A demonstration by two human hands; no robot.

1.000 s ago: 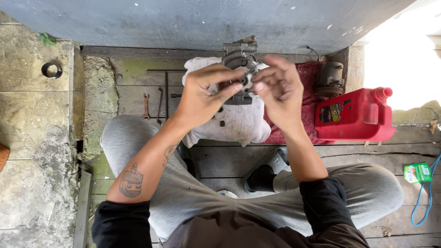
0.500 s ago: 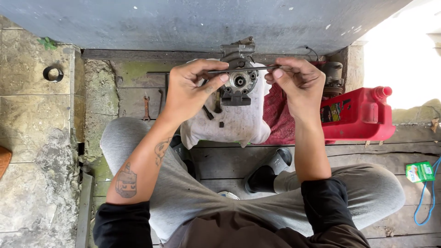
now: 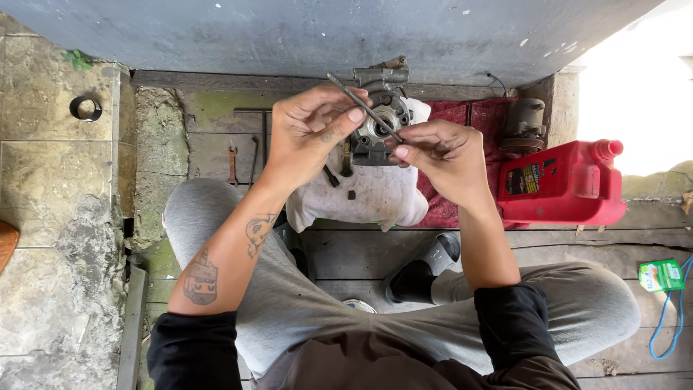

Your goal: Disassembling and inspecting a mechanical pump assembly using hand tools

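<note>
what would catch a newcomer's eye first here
First, the two hands at top centre: left hand and right hand pinch a thin metal rod over a grey metal machine part on a white cloth. Next, the bright red jug lying at the right.

The thin rod [image 3: 364, 108] is dull grey metal, and the engine part [image 3: 380, 108] behind it is rough cast metal, perhaps greasy. The cloth [image 3: 375, 198] below is white, stained fabric. The canister [image 3: 563, 184] is glossy red plastic. The floor planks [image 3: 361, 253] are weathered, matt wood.
</note>
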